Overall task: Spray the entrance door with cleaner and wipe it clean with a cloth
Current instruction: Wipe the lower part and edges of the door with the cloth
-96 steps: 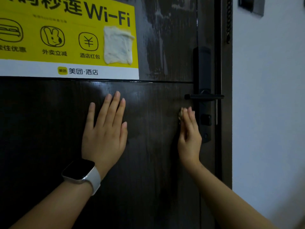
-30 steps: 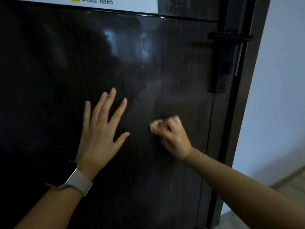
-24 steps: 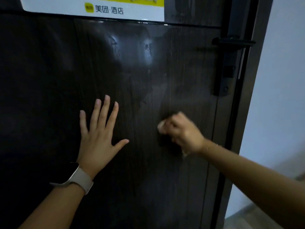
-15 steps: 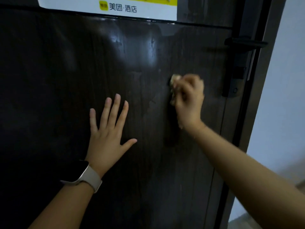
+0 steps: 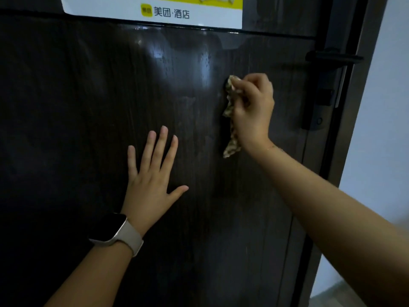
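The dark wood-grain entrance door (image 5: pixel 77 107) fills the view, with wet streaks and droplets shining on its upper middle. My right hand (image 5: pixel 252 109) is shut on a small pale crumpled cloth (image 5: pixel 231 120) and presses it against the door, left of the lock. A tail of the cloth hangs below my palm. My left hand (image 5: pixel 152 176) lies flat on the door with fingers spread, lower and to the left, holding nothing. A watch sits on that wrist. No spray bottle is in view.
A black lever handle (image 5: pixel 332 58) and lock plate (image 5: pixel 318 103) sit at the door's right edge. A yellow and white poster (image 5: pixel 155 12) is stuck along the top. A pale wall (image 5: pixel 380 129) stands to the right of the frame.
My right hand swept the cloth down from beside the lock, then back up and right to just below handle height. My left hand stayed flat on the door.
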`<act>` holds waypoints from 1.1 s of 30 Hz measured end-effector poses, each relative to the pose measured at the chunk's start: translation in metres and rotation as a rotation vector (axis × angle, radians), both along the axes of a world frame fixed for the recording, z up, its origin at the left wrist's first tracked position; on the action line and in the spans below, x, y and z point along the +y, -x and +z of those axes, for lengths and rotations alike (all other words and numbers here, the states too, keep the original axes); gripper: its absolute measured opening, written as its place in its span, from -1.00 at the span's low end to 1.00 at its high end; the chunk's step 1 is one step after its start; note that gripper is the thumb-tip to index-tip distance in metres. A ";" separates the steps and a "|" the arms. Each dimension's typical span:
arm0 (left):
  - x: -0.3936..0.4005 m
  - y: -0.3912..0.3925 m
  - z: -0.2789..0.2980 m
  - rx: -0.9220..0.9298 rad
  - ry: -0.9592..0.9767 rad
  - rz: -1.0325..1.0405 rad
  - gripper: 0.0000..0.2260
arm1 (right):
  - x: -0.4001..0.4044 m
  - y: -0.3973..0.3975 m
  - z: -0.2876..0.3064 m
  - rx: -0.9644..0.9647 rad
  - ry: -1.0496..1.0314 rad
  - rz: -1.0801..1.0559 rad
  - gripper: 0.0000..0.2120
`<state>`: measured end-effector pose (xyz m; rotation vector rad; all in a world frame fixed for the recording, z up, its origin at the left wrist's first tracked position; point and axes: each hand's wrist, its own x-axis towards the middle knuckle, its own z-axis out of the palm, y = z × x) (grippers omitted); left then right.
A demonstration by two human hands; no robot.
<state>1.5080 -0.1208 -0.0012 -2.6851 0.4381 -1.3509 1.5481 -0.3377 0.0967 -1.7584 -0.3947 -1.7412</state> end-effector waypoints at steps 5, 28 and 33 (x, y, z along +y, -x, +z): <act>0.001 0.001 0.002 0.070 0.030 -0.030 0.12 | 0.019 0.006 -0.117 0.026 0.569 0.087 -0.74; 0.005 0.012 0.004 0.177 0.049 -0.013 0.18 | 0.019 0.032 -0.172 0.357 0.803 0.104 -0.68; 0.001 0.051 -0.014 0.271 0.098 -0.152 -0.18 | -0.019 0.086 -0.211 0.571 0.526 0.165 -0.80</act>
